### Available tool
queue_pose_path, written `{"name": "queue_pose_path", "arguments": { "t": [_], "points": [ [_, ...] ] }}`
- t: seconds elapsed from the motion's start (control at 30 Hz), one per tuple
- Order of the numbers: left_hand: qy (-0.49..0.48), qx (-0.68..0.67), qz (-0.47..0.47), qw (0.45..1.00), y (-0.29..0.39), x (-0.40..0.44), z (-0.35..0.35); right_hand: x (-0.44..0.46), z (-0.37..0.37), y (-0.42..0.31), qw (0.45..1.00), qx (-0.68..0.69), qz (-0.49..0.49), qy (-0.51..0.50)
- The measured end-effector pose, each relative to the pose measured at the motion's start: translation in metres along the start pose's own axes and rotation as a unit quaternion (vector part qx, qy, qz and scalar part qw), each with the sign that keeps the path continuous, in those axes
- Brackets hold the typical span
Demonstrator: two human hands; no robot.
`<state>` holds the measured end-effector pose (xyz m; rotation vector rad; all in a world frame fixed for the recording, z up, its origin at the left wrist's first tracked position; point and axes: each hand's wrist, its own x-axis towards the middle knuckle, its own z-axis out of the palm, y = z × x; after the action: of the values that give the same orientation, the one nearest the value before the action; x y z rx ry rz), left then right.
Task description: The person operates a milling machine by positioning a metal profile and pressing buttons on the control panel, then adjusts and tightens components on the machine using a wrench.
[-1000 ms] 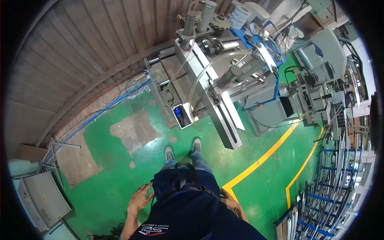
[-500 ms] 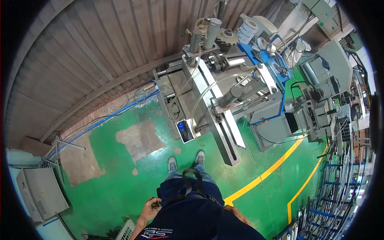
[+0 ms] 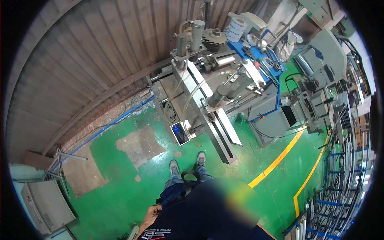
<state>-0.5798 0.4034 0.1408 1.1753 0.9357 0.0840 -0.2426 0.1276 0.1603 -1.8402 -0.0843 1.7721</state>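
Light glints off a green floor [image 3: 120, 182] as a dimmer wall [image 3: 92, 52] bows under wide-lens distortion, black filling the corners; a smooth blur smears the shirt [image 3: 186, 218] at lower center.

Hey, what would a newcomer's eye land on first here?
Probably the big metal machine at upper centre, beside the ribbed wall. Next, the glossy green floor, with yellow lines curving on the right. Low in view, the left hand is close by the dark shirt.

Navy shirt [image 3: 188, 214]; green floor [image 3: 120, 192]; yellow lines [image 3: 280, 159]; brown wall [image 3: 100, 52].
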Motion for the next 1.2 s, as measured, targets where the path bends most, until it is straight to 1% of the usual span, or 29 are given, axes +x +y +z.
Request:
{"name": "queue_pose_path", "arguments": {
  "t": [0.03, 0.07, 0.1, 0.13, 0.17, 0.23, 0.27, 0.3, 0.37, 0.4, 0.43, 0.5, 0.53, 0.57, 0.6, 0.63, 0.67, 0.7, 0.73, 0.8, 0.83, 0.9, 0.93, 1.0, 1.03, 1.1, 1.13, 1.17, 1.2],
  "points": [
    [-0.004, 0.081, -0.011, 0.997, 0.002, 0.004, -0.013, 0.013, -0.012, 0.010, 0.999, -0.015, -0.036, -0.012],
    [-0.051, 0.119, 0.010, 0.991, -0.012, 0.018, -0.023, 0.026, -0.024, 0.020, 0.997, -0.030, -0.072, -0.024],
    [-0.101, 0.159, 0.027, 0.982, -0.017, 0.024, -0.034, 0.032, -0.028, 0.033, 0.987, -0.063, -0.138, -0.048],
    [-0.127, 0.251, 0.038, 0.959, -0.003, 0.033, -0.044, 0.032, -0.025, 0.026, 0.991, -0.028, -0.123, -0.039],
    [-0.140, 0.265, 0.037, 0.953, 0.008, 0.043, -0.050, 0.035, -0.026, 0.015, 0.994, 0.007, -0.109, -0.027],
    [-0.136, 0.302, 0.013, 0.943, 0.023, 0.059, -0.055, 0.045, -0.021, 0.009, 0.989, 0.017, -0.147, 0.025],
    [-0.157, 0.364, 0.037, 0.917, 0.022, 0.065, -0.059, 0.050, -0.020, 0.006, 0.989, 0.011, -0.145, 0.033],
    [-0.166, 0.375, 0.040, 0.911, 0.030, 0.069, -0.055, 0.056, -0.018, 0.006, 0.988, 0.024, -0.150, 0.039],
    [-0.148, 0.383, 0.011, 0.912, 0.047, 0.072, -0.036, 0.070, -0.016, 0.000, 0.977, -0.006, -0.201, 0.078],
    [-0.137, 0.405, -0.001, 0.904, 0.050, 0.073, -0.032, 0.071, -0.009, -0.012, 0.967, 0.033, -0.212, 0.136],
    [-0.138, 0.409, 0.001, 0.902, 0.053, 0.077, -0.029, 0.080, -0.006, -0.013, 0.966, 0.036, -0.215, 0.137],
    [-0.085, 0.489, 0.006, 0.868, 0.054, 0.087, -0.022, 0.103, -0.009, -0.014, 0.930, 0.143, -0.258, 0.220],
    [-0.077, 0.488, 0.007, 0.869, 0.057, 0.095, -0.016, 0.104, -0.009, -0.027, 0.920, 0.172, -0.262, 0.236],
    [-0.019, 0.514, 0.020, 0.857, 0.062, 0.104, -0.010, 0.109, -0.009, -0.035, 0.921, 0.167, -0.267, 0.228],
    [0.040, 0.538, 0.033, 0.841, 0.071, 0.113, -0.002, 0.113, -0.010, -0.042, 0.904, 0.217, -0.277, 0.242],
    [0.052, 0.535, 0.033, 0.842, 0.087, 0.120, 0.009, 0.117, -0.013, -0.046, 0.885, 0.265, -0.286, 0.254],
    [0.079, 0.525, 0.082, 0.843, 0.104, 0.126, 0.022, 0.127, -0.019, -0.044, 0.880, 0.270, -0.300, 0.250],
    [0.106, 0.514, 0.131, 0.841, 0.121, 0.131, 0.036, 0.130, -0.024, -0.046, 0.881, 0.261, -0.312, 0.243],
    [0.117, 0.509, 0.132, 0.842, 0.136, 0.136, 0.049, 0.132, -0.030, -0.047, 0.882, 0.243, -0.323, 0.244],
    [0.124, 0.485, 0.192, 0.844, 0.159, 0.145, 0.076, 0.127, -0.048, -0.051, 0.886, 0.207, -0.332, 0.251],
    [0.133, 0.480, 0.189, 0.846, 0.162, 0.150, 0.087, 0.125, -0.061, -0.048, 0.888, 0.199, -0.334, 0.245],
    [0.147, 0.462, 0.228, 0.845, 0.166, 0.158, 0.106, 0.122, -0.091, -0.040, 0.891, 0.113, -0.323, 0.300],
    [0.155, 0.461, 0.220, 0.846, 0.170, 0.157, 0.118, 0.120, -0.106, -0.039, 0.884, 0.122, -0.329, 0.308],
    [0.204, 0.361, 0.237, 0.878, 0.180, 0.155, 0.144, 0.119, -0.142, -0.028, 0.892, 0.098, -0.287, 0.335],
    [0.214, 0.361, 0.228, 0.879, 0.181, 0.155, 0.153, 0.122, -0.159, -0.024, 0.883, 0.127, -0.299, 0.339],
    [0.236, 0.331, 0.255, 0.878, 0.183, 0.152, 0.164, 0.126, -0.187, -0.022, 0.864, 0.187, -0.318, 0.342],
    [0.228, 0.331, 0.251, 0.881, 0.186, 0.150, 0.168, 0.128, -0.200, -0.027, 0.854, 0.217, -0.326, 0.342],
    [0.234, 0.329, 0.245, 0.882, 0.186, 0.151, 0.170, 0.130, -0.211, -0.034, 0.847, 0.216, -0.339, 0.347],
    [0.226, 0.334, 0.281, 0.871, 0.185, 0.153, 0.173, 0.126, -0.215, -0.051, 0.845, 0.218, -0.328, 0.362]
  ]
}}
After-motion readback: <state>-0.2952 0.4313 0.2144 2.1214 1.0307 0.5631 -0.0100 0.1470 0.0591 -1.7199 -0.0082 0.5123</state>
